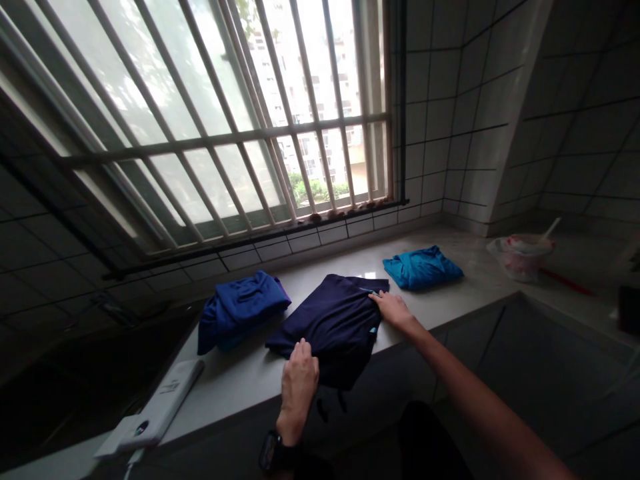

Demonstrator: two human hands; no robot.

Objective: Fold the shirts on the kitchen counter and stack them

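Observation:
A dark navy garment (333, 320), partly folded, lies across the counter, and its near part hangs over the front edge. At its lower left edge, my left hand (300, 373) has its fingers curled closed on the cloth; the fingertips are mostly hidden. My right hand (394, 309) pinches the garment's right edge, where a bit of light blue shows. To the left sits a pile of folded blue clothes (245, 303). Beyond my right hand lies a folded bright blue garment (423, 268).
A white power strip (165, 403) with a cable lies on the counter (235, 380) at the left, beside a dark sink (100, 360). A plastic bag with a container (525, 255) stands at the far right. A barred window (240, 133) is behind.

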